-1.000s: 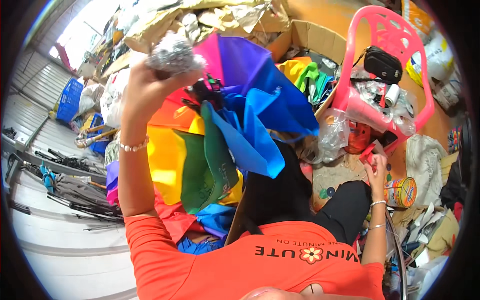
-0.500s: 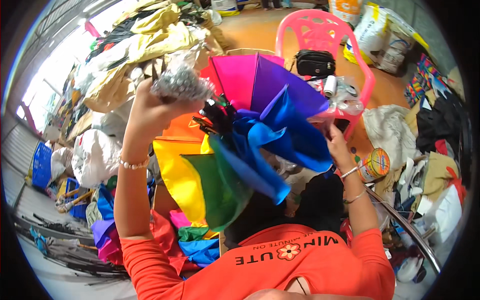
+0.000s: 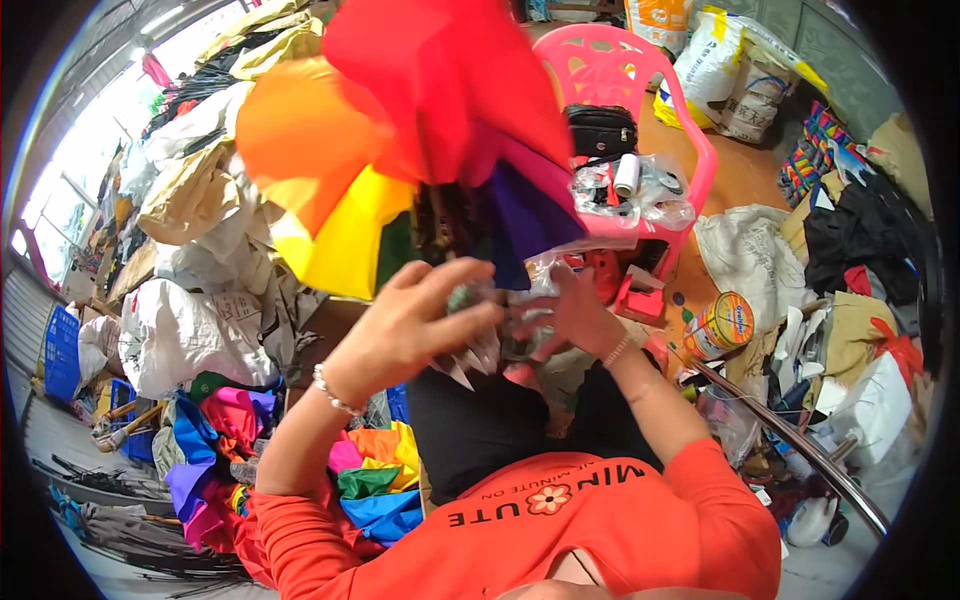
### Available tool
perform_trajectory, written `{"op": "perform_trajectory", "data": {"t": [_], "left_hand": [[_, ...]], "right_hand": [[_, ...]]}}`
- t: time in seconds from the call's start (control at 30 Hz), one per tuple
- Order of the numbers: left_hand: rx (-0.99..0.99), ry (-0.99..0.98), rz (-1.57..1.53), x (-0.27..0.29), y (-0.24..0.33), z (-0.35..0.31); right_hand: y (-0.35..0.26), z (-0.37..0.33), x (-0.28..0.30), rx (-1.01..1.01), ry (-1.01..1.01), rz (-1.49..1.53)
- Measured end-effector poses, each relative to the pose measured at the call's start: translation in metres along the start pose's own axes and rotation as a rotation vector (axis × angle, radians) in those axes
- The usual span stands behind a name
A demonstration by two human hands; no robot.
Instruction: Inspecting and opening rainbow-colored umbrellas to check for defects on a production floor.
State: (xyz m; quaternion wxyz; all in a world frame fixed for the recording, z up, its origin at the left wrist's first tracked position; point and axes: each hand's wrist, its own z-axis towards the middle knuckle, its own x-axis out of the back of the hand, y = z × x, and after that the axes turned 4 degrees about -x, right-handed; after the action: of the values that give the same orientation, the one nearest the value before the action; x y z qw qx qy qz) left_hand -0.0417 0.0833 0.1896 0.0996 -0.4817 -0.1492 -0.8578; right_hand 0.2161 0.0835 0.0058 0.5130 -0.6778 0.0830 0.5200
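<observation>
a rainbow umbrella canopy [image 3: 400, 150] is held up in front of the chest, its red, orange, yellow and purple panels spread above both hands. the left hand [image 3: 415, 325] is raised just beneath the canopy, its fingers [image 3: 455, 275] curled loosely forward over a crinkled clear plastic sleeve [image 3: 500, 335] (whether the sleeve is truly gripped cannot be told, since the fingertips are hidden behind it). the right hand [image 3: 575, 315] is closed about the same sleeve from the other side, close against the dark ribs at the umbrella's lower end.

as far as can be judged, the work is at an early to middle point: the canopy is not yet folded flat or gathered, and the sleeve is seen only at the lower end, not drawn up over the panels. what is left appears to be the gathering of the cloth and the pulling of the sleeve along its length.

further coloured canopies [image 3: 375, 475] are heaped on the floor by the left elbow; these look unwrapped, so more of the same seems to remain. a pink plastic chair [image 3: 690, 150] stands just beyond the hands, with a black bag [image 3: 600, 130] and clear plastic on its seat. a round tin [image 3: 722, 325] lies near the right forearm.
</observation>
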Motion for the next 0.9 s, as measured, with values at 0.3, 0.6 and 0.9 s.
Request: {"op": "perform_trajectory", "data": {"t": [0.3, 0.6, 0.9], "left_hand": [[-0.203, 0.223, -0.147, -0.14, 0.019, -0.034], [0.245, 0.78, -0.839, -0.209, 0.061, -0.069], [0.876, 0.19, -1.78, -0.195, 0.061, -0.063]], "right_hand": [[0.008, -0.001, 0.018, 0.397, 0.288, -0.089], [-0.02, -0.089, 0.057, 0.274, 0.705, -0.894], [-0.014, -0.098, 0.068, 0.082, 0.677, -2.012]]}}
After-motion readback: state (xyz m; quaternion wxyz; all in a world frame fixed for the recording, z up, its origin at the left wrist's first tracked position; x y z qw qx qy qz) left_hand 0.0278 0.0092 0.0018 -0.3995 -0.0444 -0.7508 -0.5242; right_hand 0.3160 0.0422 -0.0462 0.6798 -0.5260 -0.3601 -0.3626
